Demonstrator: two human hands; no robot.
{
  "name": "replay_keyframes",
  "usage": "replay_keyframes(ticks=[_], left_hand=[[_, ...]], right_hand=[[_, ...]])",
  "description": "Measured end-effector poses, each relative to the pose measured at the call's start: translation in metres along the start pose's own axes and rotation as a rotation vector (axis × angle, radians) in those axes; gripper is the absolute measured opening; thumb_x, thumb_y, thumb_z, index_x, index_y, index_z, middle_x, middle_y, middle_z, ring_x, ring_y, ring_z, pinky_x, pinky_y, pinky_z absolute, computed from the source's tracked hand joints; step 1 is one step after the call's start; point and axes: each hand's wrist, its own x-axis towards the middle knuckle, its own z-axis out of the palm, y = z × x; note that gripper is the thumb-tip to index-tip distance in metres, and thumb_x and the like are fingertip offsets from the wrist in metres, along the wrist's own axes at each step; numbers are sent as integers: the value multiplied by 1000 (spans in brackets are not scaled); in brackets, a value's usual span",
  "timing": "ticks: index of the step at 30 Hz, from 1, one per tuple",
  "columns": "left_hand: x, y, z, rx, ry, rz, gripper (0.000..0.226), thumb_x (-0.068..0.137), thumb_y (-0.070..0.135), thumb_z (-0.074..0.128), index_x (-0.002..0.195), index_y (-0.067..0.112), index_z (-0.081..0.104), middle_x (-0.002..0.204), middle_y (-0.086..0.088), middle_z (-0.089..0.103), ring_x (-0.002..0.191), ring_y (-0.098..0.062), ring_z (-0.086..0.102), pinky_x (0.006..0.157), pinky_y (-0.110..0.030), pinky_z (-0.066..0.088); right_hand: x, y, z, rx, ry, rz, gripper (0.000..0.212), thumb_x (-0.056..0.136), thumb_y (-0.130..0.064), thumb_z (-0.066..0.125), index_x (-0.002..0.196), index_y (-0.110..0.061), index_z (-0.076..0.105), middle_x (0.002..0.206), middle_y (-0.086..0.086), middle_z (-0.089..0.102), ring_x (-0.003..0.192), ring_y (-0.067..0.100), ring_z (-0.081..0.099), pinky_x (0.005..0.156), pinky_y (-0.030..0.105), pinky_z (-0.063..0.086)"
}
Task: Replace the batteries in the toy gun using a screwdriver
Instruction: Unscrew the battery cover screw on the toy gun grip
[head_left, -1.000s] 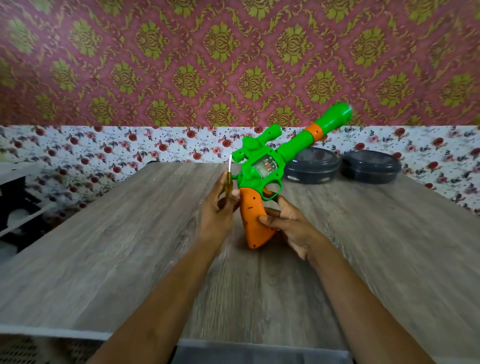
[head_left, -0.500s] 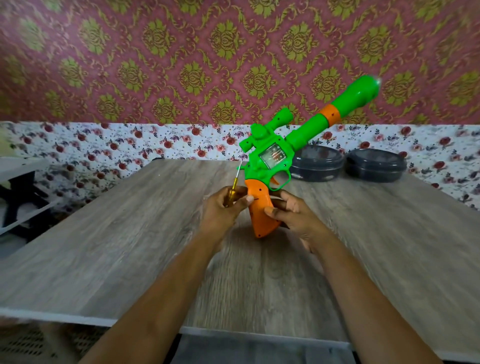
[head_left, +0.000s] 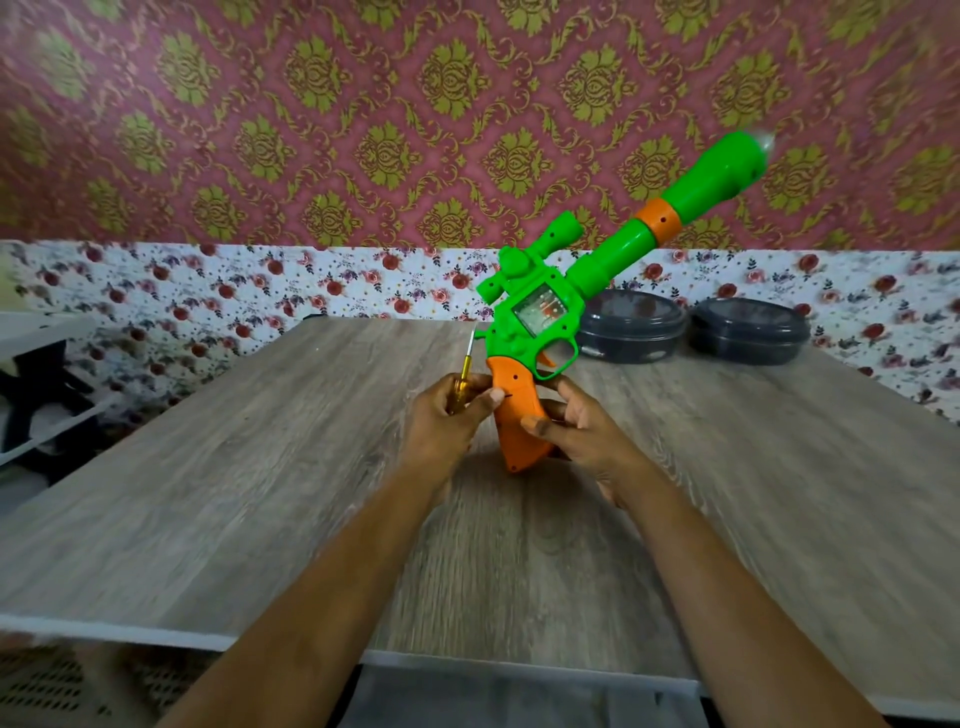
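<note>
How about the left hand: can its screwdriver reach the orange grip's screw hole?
Probably yes: the left hand holds the yellow-handled screwdriver beside the green-and-orange plastic toy gun, and the grip's upper screw hole is uncovered, though the tip points up.

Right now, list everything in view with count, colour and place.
toy gun: one, green with orange grip, mid-table, barrel tilted up right.
screwdriver: one, yellow handle, tip up, in left hand.
containers: two, dark grey, lidded, far table edge, right of the gun.
table: one, grey wood grain, under everything.
wallpaper: red-gold above, floral white below, behind table.
left hand: one, grips screwdriver, thumb against grip.
right hand: one, fingers round orange grip.
</note>
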Motion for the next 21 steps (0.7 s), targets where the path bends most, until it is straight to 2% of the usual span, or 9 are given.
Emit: replay_keyframes(ticks=[4,7,8,9,10,12,15,18,21], left_hand=[[-3,7,-4,-5,87,4,12,91,22,59,85,13,63,58,3,44,49,-11,38,45,-19,32],[2,11,-16,142,222,149,24,91,30,43,85,13,59,68,-3,44,57,-17,40,57,-28,33],[2,12,-19,234,237,211,24,91,26,40,92,14,61,75,-6,45,59,-16,41,59,-26,32],[1,14,-20,320,241,264,29,93,19,40,110,14,62,84,-9,45,61,-13,42,59,-25,31],[-1,15,-19,374,243,309,38,94,11,41,129,14,55,91,-11,44,64,-11,43,59,-25,33],[-7,19,-18,412,267,422,51,91,3,48,141,13,41,97,-13,46,72,-15,47,64,-25,38],[-19,24,-20,346,360,590,53,82,0,65,132,13,52,95,-2,60,78,-11,58,68,-18,46],[-36,28,-24,208,406,663,47,77,1,72,117,19,53,90,14,62,81,1,62,73,-13,50],[-49,25,-25,224,407,781,45,78,13,74,114,22,50,87,9,64,74,-3,63,69,-16,51]], right_hand=[[0,2,-1,6,-25,-23,45,91,-12,56,128,-32,40,129,10,57,119,25,53,101,45,43],[0,3,-3,31,-23,-21,42,91,-12,55,125,-32,41,115,1,63,103,14,58,90,37,48],[0,3,-3,46,-15,-20,41,91,-11,55,124,-31,42,110,-1,64,98,11,60,86,33,49],[0,3,-3,63,-6,-17,42,91,-10,55,125,-30,43,107,-2,65,94,10,61,84,32,49],[0,4,-3,81,2,-15,43,91,-8,55,127,-27,44,106,0,65,93,12,61,84,31,50],[-1,5,-3,116,20,-8,46,90,-6,55,132,-20,43,110,8,64,95,18,62,87,36,50],[-2,6,-3,145,21,-7,49,90,-5,54,136,-16,42,115,13,62,104,26,60,91,44,49],[-4,5,-5,141,-20,-16,47,91,-7,53,134,-20,41,119,9,62,105,26,61,86,44,52],[-3,6,-6,149,-42,-30,44,92,-6,52,131,-24,41,116,5,64,104,23,62,87,46,52]])
